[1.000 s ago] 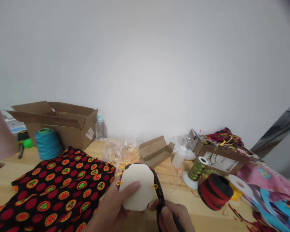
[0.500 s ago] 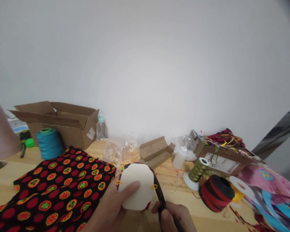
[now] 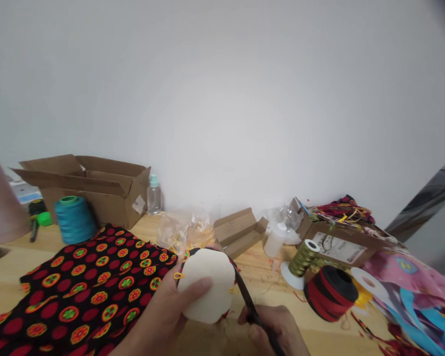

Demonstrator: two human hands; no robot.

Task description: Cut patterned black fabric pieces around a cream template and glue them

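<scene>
My left hand (image 3: 178, 301) grips a white rounded-square card (image 3: 208, 274), its thumb pressed flat on the face. Dark patterned fabric shows behind the card's edges. A yellow cord loop (image 3: 178, 276) sticks out on the left side; a smaller yellow bit (image 3: 231, 290) shows at the right edge. My right hand (image 3: 272, 329) is closed around a long, slim black tool (image 3: 252, 309). Its tapered tip lies along the card's upper right edge; whether it is scissors or tweezers I cannot tell. Black cloth (image 3: 96, 277) with red dots and bright flowers spreads beside my left hand.
A large open carton (image 3: 92, 183), a teal thread cone (image 3: 74, 220) and a clear bottle (image 3: 154, 195) stand at left. Behind my hands lie plastic bags (image 3: 185, 230) and a small open box (image 3: 241, 230). Green thread (image 3: 304, 257) and a red-black ribbon roll (image 3: 330, 291) stand at right.
The right yellow loop, which stuck out past the card's edge, now shows only as a small bit against it. The black tool has tilted, and my right hand has shifted slightly right.
</scene>
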